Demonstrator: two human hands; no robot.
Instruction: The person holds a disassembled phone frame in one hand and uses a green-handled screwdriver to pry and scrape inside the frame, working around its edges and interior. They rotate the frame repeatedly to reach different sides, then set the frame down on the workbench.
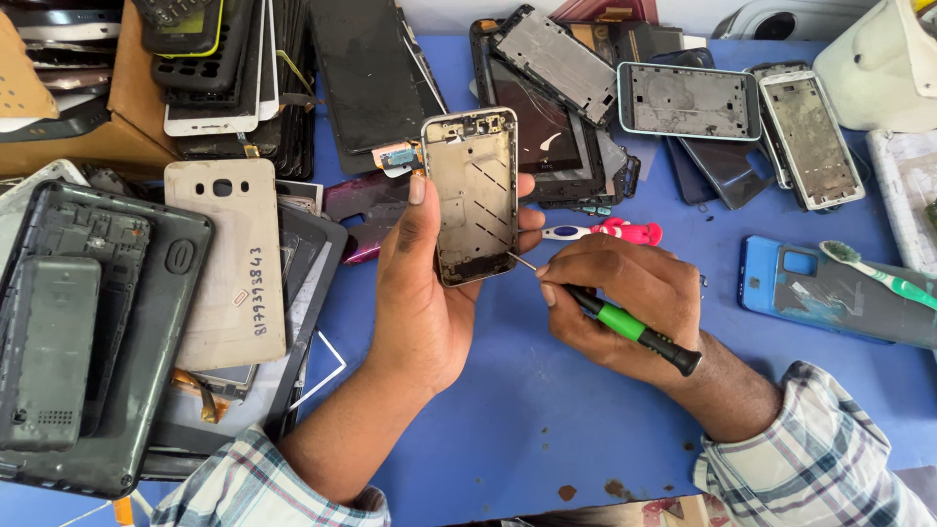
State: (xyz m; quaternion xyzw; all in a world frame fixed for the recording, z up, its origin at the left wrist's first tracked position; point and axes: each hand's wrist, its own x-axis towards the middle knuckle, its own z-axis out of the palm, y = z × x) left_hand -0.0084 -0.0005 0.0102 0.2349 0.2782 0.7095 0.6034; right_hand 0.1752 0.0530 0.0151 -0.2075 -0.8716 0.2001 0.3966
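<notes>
Two bare hands work just above the blue worktop [547, 410] at the centre of the frame. The left hand [425, 293] has its grip closed around a stripped phone mid-frame [471, 195], a thin metal chassis held upright with its inner face toward the camera: thumb along the left edge, fingertips wrapped round the right edge, lower end seated in the palm. The right hand [625, 303] pinches a small precision screwdriver [625, 324] with a black and green handle, its grip shut on the shaft near the tip; the fine blade touches the frame's lower right edge.

The mid-frame looks light and stiff but thin, so it would likely bend or twist under a hard squeeze. Holding it by its long edges, as here, seems safest, keeping pressure off the open middle and the small fittings at its top. Bare metal may be a little slippery.

Around the hands lie many spare parts: a beige phone back cover [229, 263] at left, a dark tablet shell [146, 322] at far left, other phone frames [688, 101] at upper right, a blue back cover [781, 278] with a green and white toothbrush [874, 271] at right, and a pink and white tool [605, 232] behind the right hand.
</notes>
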